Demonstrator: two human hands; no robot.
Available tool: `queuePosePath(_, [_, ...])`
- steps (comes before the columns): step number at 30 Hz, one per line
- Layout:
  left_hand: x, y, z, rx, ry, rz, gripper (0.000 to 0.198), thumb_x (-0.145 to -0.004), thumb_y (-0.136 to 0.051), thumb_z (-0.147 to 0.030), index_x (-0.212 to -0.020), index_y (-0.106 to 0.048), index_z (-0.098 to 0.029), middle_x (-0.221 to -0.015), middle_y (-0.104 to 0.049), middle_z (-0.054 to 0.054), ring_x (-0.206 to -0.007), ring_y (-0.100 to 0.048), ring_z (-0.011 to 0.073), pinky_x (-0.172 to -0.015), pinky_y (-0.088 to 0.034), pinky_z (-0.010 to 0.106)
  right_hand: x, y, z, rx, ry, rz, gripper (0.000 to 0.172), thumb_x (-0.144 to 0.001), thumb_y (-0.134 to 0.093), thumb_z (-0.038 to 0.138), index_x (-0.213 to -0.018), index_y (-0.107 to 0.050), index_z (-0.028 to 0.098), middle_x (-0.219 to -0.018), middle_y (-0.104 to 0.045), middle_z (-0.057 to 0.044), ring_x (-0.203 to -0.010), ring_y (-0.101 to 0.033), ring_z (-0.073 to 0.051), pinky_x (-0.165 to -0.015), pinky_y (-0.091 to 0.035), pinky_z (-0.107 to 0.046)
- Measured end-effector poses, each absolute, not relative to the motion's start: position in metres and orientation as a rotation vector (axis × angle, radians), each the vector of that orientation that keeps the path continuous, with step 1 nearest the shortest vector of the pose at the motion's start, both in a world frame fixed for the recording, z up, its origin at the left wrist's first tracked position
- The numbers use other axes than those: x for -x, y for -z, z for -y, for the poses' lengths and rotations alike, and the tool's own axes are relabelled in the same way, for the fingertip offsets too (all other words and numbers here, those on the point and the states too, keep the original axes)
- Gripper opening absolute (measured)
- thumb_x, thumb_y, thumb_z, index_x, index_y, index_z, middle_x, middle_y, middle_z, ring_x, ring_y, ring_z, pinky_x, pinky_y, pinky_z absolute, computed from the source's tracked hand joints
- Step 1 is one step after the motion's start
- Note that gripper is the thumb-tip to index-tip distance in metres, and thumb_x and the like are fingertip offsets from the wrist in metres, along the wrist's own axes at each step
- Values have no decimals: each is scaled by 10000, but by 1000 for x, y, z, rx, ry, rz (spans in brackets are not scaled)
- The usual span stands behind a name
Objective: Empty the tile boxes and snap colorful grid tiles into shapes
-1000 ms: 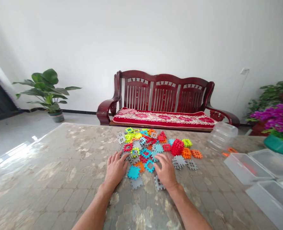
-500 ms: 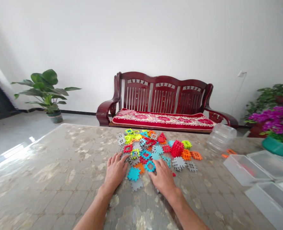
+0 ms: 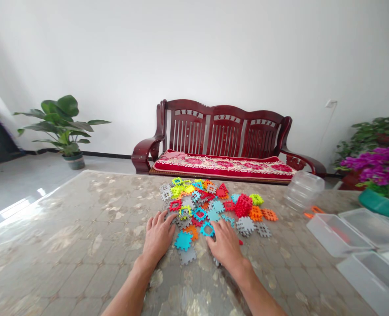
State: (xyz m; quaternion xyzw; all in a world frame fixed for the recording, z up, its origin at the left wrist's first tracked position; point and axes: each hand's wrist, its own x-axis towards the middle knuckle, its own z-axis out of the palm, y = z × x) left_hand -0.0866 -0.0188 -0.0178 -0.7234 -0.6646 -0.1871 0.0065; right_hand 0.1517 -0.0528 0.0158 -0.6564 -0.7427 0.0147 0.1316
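A pile of toothed plastic interlocking tiles in several colours lies spread between and beyond my hands. My left hand [image 3: 159,235] rests at the pile's left edge, fingers apart, beside grey tiles [image 3: 183,222], holding nothing. At the near right, my right hand [image 3: 226,242] has its thumb and forefinger at the edge of a blue tile with an open centre [image 3: 201,229], pinching it. A solid blue tile [image 3: 183,241] lies between the hands, partly over a grey tile [image 3: 188,256]. A red block of joined tiles [image 3: 243,205] stands right of the pile, behind a light grey tile piece [image 3: 246,225].
Clear plastic containers [image 3: 304,189] and open translucent boxes [image 3: 331,239] stand on the right of the patterned tablecloth [image 3: 92,254], near orange pieces [image 3: 314,211]. A teal flower pot [image 3: 380,205] is at the right edge. A wooden bench [image 3: 224,131] stands behind the table.
My right hand and the blue open-centred tile have shifted very slightly to the right. My left hand has stayed almost in place.
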Motion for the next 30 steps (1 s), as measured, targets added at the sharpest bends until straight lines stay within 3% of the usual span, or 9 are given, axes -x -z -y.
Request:
queuePosePath(6, [86,16,20,2262,578,2083,416,-933,-455,-241,-1293,-640,-337,-1409,-570,78,-1354,-448,302,-1129,-314,516,-154,-13,51,1800,-60,2180,272,-848,-652,256,-1114,-692,226,-1106,-677,-89,-1071,-595,-265,-940,-452,-361])
queuePosePath(14, [85,14,19,2264,589,2102,408,-931,-461,-255,-1291,-642,-323,-1414,-567,90,-1349,-452,300,-1133,-307,522,-169,-2,41,1669,-129,1932,339,-876,-595,202,-1209,-663,203,-1182,-697,-80,-1125,-614,-232,-995,-457,-353])
queuePosePath(19, [85,13,20,2267,567,2112,405,-942,-452,-263,-1299,-634,-320,-1427,-555,93,-1362,-440,296,-1135,-303,516,-192,-11,38,1773,-186,1825,319,-871,-521,170,-1134,-691,232,-1122,-715,-55,-1026,-655,-201,-880,-489,-307])
queuePosePath(24, [85,12,20,2269,557,2109,412,-939,-450,-260,-1304,-631,-321,-1428,-551,95,-1362,-440,303,-1132,-306,522,-194,-28,48,1878,-394,1936,201,-792,-630,231,-969,-722,253,-930,-736,-4,-812,-667,-173,-719,-455,-266])
queuePosePath(30, [86,13,19,2271,559,2098,413,-942,-442,-260,-1306,-629,-321,-1425,-554,95,-1362,-440,302,-1130,-311,516,-177,-38,58,1760,-417,2085,199,-763,-666,213,-949,-718,263,-955,-704,1,-876,-650,-170,-758,-431,-257])
